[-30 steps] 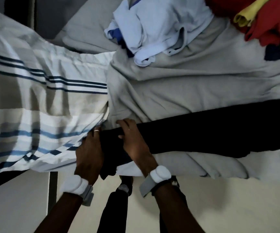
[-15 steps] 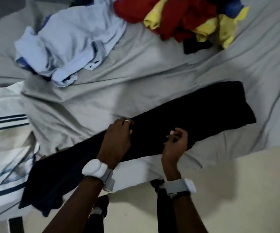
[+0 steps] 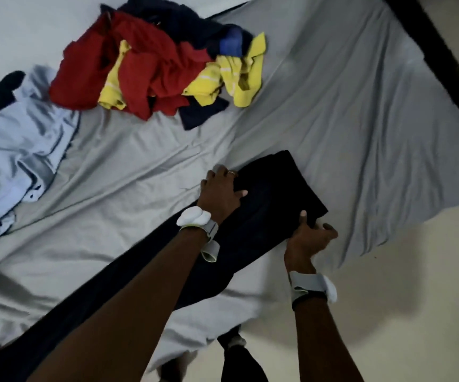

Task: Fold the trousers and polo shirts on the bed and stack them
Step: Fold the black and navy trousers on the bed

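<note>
Nearest the camera, the person's dark-clad legs (image 3: 236, 357) stand on a cream floor (image 3: 415, 299) against the near edge of the bed. Both forearms reach out over it, each with a grey strap and white sensor at the wrist: the left wristband (image 3: 195, 219) and the right wristband (image 3: 313, 285).

The black trousers (image 3: 272, 188) lie flat on the grey bed sheet (image 3: 360, 119), close to the near edge. Their long axis runs diagonally, from the lower left, where the left forearm hides part of them, up to a squared-off end at the right. Whether that end is the waist or the hems cannot be told in the dim light.

The right hand (image 3: 309, 238) pinches the near corner of that end, thumb on top and fingers curled below. The left hand (image 3: 220, 194) grips the far edge of the trousers, thumb on the cloth and fingers bent over the edge; one finger wears a ring.

Farther back on the left, a crumpled light blue shirt (image 3: 16, 150) lies well apart from the trousers. Beyond, in a loose heap, a red polo shirt (image 3: 145, 70) tangles with a yellow polo shirt (image 3: 239, 75); a navy garment (image 3: 201, 111) shows at the heap's near side and more dark cloth lies behind. A dark bed frame (image 3: 437, 51) crosses the far right corner.
</note>
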`<control>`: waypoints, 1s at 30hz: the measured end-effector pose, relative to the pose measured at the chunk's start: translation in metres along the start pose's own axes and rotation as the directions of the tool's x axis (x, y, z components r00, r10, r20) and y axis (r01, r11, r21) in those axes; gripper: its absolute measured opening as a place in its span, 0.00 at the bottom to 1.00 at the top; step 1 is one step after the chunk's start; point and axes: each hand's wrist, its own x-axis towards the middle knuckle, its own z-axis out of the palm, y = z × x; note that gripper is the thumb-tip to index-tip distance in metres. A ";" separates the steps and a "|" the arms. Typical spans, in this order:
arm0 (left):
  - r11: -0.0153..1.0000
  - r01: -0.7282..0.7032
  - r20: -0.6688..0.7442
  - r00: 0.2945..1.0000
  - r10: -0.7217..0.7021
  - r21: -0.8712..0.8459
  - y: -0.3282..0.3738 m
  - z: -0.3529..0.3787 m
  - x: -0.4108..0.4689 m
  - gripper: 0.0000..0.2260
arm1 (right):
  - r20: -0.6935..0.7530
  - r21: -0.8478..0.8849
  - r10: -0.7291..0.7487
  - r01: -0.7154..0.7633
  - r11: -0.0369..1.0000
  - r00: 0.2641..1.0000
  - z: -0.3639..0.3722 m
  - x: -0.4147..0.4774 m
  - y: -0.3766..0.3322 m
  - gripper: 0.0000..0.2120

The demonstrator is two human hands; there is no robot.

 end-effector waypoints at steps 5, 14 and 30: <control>0.991 -0.046 0.084 0.995 0.057 -0.129 0.041 0.008 0.047 0.31 | 0.240 -0.025 0.075 -0.071 0.997 0.968 -0.010 0.028 0.002 0.31; 0.985 -0.121 0.208 0.967 0.145 -0.124 0.094 0.008 0.104 0.33 | 0.390 0.042 -0.180 0.178 0.983 0.903 -0.036 0.045 -0.034 0.01; 0.939 -0.151 -0.033 0.988 0.149 -0.309 0.243 -0.009 0.228 0.21 | 0.303 0.144 -0.271 0.237 0.961 0.914 0.000 0.226 -0.144 0.05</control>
